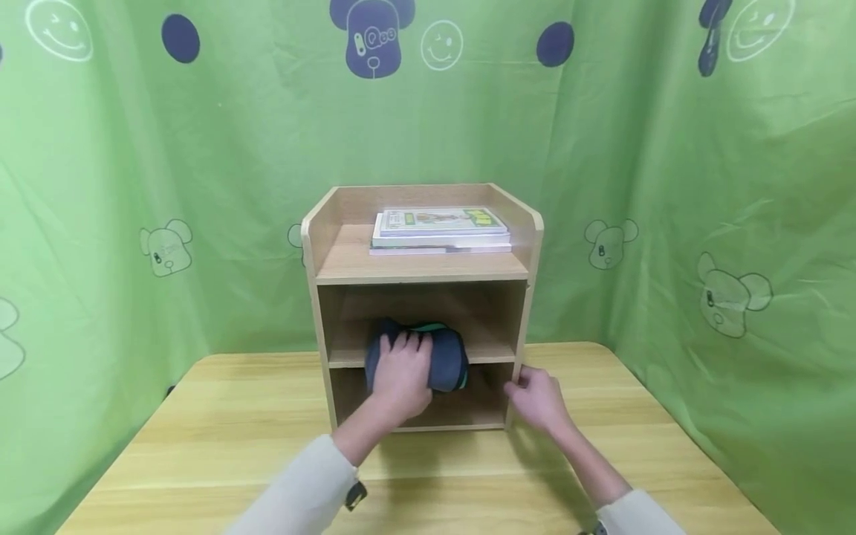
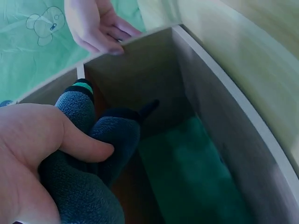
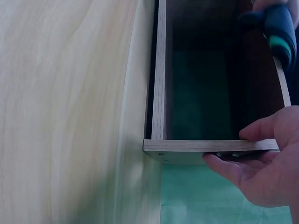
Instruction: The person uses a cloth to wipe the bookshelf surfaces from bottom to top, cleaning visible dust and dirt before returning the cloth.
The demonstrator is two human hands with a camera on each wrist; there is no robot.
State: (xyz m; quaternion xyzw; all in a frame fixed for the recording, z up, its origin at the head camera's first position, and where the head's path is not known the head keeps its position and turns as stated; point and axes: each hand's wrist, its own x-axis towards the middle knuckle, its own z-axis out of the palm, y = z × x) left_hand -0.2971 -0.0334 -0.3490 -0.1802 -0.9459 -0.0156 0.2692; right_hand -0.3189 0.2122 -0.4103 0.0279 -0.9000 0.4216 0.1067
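My left hand (image 1: pixel 403 375) grips a dark blue, soft, fuzzy cloth item (image 1: pixel 449 360) with green and black trim. The thumb presses into its folds in the left wrist view, where the bundled cloth (image 2: pixel 84 191) bulges below the hand. It is held at the front of the small wooden shelf unit (image 1: pixel 421 269), level with the middle board and overlapping both lower openings. My right hand (image 1: pixel 538 397) pinches the front edge of the unit's right side panel (image 3: pixel 219 145), with the thumb inside and the fingers outside. The item's exact kind cannot be told.
Several thin books (image 1: pixel 441 232) lie stacked on the unit's top board. The unit stands on a light wood-grain table (image 1: pixel 267 446). Green printed curtains (image 1: pixel 254 134) hang behind and at both sides.
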